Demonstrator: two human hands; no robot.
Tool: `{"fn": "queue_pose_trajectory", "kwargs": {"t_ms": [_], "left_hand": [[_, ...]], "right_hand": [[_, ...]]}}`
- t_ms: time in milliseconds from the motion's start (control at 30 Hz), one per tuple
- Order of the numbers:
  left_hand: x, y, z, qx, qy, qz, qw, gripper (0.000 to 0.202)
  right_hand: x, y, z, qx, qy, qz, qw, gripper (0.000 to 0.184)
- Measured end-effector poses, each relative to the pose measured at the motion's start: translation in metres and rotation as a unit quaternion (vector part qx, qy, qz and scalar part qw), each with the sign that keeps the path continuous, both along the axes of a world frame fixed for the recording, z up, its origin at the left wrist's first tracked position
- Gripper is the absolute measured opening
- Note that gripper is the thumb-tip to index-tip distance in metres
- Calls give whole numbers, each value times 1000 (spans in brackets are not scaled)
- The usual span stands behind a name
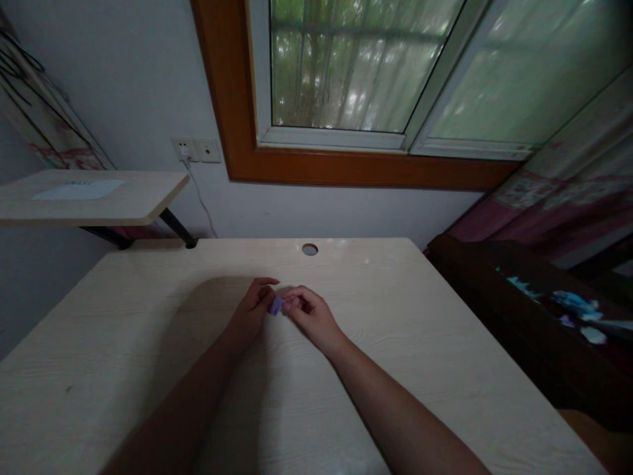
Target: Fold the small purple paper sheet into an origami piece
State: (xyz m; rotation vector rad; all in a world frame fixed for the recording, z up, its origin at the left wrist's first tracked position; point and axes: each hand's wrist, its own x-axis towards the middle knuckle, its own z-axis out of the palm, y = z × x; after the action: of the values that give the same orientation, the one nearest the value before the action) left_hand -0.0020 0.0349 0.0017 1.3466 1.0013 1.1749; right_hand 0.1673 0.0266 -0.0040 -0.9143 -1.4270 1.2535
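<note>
A small purple piece, perhaps folded paper [275, 305], is between my two hands, just over the pale wooden desk [376, 310]. My left hand [251, 309] pinches its left side with the thumb and fingers, one finger stretched out above. On the other side, my right hand [312, 315] has its fingertips closed at the piece's right edge. The fingertips partly cover the piece, so its full shape is hidden.
A raised shelf [168, 198] with a sheet of paper [79, 190] stands at the back left. Behind the desk are a wall socket [195, 150] with a white cord and a window. A round cable hole [310, 249] lies near the back edge. Dark furniture [494, 316] stands right.
</note>
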Motion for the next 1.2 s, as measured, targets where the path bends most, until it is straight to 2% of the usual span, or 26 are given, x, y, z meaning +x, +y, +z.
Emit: {"fn": "queue_pose_trajectory", "kwargs": {"t_ms": [267,433,533,567,667,767,867,1200], "left_hand": [[1,-1,0,1,5,-1,1000,26],[0,1,-7,32,-4,-3,999,27],[-1,2,-13,75,30,8,997,30],[-2,2,-13,114,43,29,992,29],[-2,1,-11,199,118,60,971,15],[-2,0,-7,235,175,79,953,13],[-2,0,-6,237,192,88,948,16],[-1,0,-6,201,147,20,968,16]], "right_hand": [[0,0,-1,5,-12,0,1000,18],[1,2,-1,-10,40,0,999,15],[2,4,-2,-22,75,-15,997,16],[2,5,-2,-24,88,-20,996,16],[3,6,-3,-26,125,-32,991,18],[2,7,-3,-26,146,-40,988,21],[1,7,-3,-22,153,-47,987,24],[1,6,0,-20,151,-44,987,23]]}}
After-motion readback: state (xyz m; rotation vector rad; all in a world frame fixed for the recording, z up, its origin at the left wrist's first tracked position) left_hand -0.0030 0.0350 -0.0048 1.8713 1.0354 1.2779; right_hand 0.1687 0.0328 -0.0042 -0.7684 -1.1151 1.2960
